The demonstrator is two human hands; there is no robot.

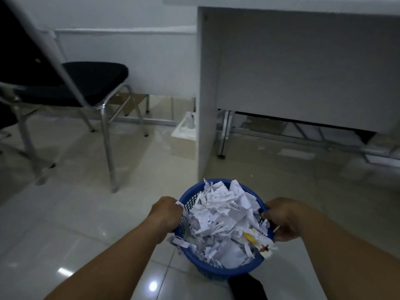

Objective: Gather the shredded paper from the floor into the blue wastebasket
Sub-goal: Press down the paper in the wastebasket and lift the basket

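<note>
Nearest you, your forearms run up from the bottom edge to the blue wastebasket [225, 270], which sits at about six o'clock, low in your view. Your left hand [166, 215] is closed over the rim at its nine o'clock side, fingers curled round the edge. Your right hand [283, 220] clamps the rim at three o'clock the same way, thumb over the lip. Gripping opposite sides likely keeps the overfull load level.

The shredded paper [225, 217] is heaped above the rim, a few strips hanging over the near edge by your left wrist, so a tilt could spill some. Something yellow and brown sits among the strips at the basket's four o'clock.

The tiled floor [86, 213] around the basket looks nearly clear of shreds, so the gathering seems mostly done. Farther off, a white desk [303, 61] stands at one o'clock, a small box [181, 144] beside its panel at twelve, and a black chair [86, 81] at ten o'clock.
</note>
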